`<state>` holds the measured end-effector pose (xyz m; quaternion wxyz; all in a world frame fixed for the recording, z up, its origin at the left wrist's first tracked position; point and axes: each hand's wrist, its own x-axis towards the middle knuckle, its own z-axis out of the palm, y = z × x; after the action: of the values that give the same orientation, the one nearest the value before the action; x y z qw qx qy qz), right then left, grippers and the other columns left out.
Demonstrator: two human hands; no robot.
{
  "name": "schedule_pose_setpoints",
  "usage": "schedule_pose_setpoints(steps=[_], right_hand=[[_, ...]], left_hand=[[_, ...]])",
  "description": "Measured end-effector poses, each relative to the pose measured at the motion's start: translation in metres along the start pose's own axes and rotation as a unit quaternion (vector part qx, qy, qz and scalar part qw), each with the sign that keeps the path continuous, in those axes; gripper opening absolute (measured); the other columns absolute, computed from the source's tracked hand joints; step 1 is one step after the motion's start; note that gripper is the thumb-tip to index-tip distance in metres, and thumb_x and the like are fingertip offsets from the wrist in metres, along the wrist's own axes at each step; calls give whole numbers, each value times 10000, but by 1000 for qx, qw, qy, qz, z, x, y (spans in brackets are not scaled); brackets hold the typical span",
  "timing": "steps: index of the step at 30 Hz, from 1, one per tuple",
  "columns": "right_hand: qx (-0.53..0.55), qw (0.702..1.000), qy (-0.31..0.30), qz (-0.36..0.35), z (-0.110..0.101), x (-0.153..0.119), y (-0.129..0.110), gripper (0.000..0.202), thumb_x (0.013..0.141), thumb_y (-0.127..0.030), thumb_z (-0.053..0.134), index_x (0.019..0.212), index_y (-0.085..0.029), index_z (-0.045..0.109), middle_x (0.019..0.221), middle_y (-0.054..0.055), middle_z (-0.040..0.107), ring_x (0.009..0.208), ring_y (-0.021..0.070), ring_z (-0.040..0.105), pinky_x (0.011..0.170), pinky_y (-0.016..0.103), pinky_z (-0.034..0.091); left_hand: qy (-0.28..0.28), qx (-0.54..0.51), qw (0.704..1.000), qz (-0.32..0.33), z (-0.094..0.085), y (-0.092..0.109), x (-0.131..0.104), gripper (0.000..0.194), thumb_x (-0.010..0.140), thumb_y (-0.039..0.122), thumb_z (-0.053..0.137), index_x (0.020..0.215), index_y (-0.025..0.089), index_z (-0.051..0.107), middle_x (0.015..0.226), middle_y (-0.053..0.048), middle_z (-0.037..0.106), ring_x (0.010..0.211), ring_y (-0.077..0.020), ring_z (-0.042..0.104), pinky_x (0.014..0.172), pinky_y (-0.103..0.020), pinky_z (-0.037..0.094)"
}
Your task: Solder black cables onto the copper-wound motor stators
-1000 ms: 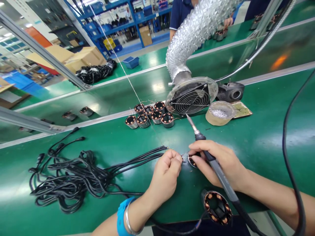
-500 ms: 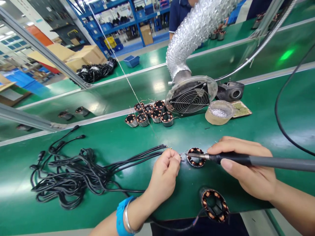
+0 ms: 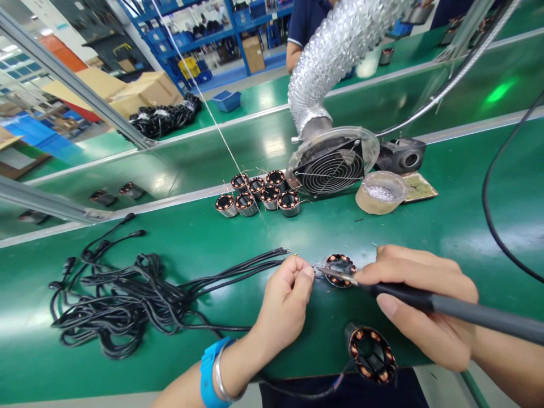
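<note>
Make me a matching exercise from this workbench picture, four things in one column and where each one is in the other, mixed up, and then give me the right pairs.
Things:
1. Soldering iron
2. Black cables
3. Blue wristband
4. Fan grille

Places:
A. On the wrist of the left hand
B. At the lower end of the silver duct
C. Held in the right hand
D. In a tangle on the left part of the green table

Right pairs: 1-C, 2-D, 3-A, 4-B
</note>
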<state>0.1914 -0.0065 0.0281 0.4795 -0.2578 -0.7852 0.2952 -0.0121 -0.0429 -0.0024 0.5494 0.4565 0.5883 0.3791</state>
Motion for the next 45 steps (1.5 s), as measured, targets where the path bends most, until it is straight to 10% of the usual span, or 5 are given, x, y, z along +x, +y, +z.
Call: schedule_pose_setpoints(steps=[7,31,45], right_hand=[[-47,994,-29,-90,2,0,-4,268,750,-74,499,961,-114,660,620,16,522,501,139,456,483,302,338],[-82,994,35,-63,7,4,10,396,874,-42,543,1237,-193,595,834,29,688,632,135,634,567,258,533],[-70,996,-33,-46,-7,0,-4,299,812,-123,506,1058,-184,665,647,14,583,533,157,554,500,287,441]], left_hand=[[-5,-3,1000,1,0,-1,0,253,968,359,458,777,194,455,600,68,358,544,-88,293,520,-220,267],[-54,6,998,-12,-6,6,-1,351,989,433,429,736,193,467,586,48,441,536,-95,333,519,-231,257],[-17,93,994,48,-7,5,1,314,990,407,409,747,210,437,620,47,443,593,-122,407,583,-249,328]])
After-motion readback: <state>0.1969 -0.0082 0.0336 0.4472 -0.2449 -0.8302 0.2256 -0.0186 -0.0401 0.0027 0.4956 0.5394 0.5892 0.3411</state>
